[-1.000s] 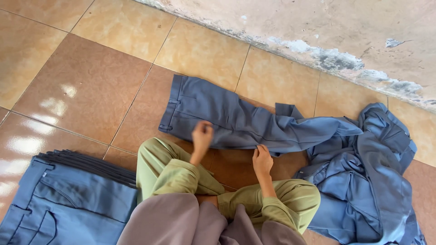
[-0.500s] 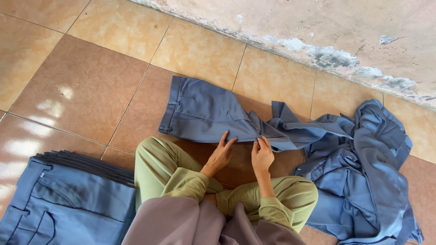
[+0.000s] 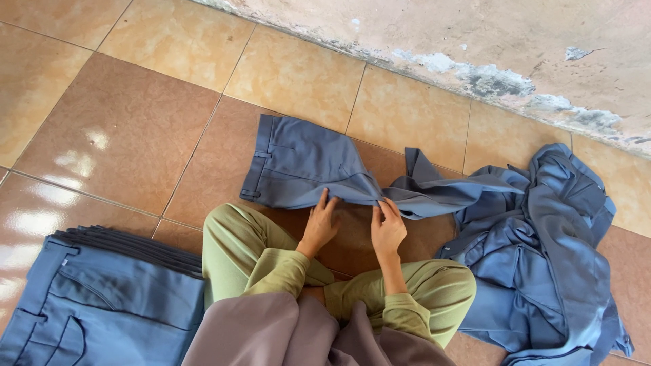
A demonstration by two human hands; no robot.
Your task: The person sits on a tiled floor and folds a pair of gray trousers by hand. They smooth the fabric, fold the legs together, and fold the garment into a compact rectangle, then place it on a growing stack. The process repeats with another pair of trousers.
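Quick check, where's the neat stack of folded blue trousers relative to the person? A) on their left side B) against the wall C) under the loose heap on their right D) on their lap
A: the folded stack lies on the floor tiles by the person's left knee, while the loose heap is on their right.

Both hands have drawn together: left hand [image 3: 320, 224] and right hand [image 3: 388, 227] now gather the trousers [image 3: 305, 166] mid-leg.

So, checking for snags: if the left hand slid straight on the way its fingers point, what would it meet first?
The left hand already touches the blue-grey trousers; beyond lies bare floor tile, then probably the wall.
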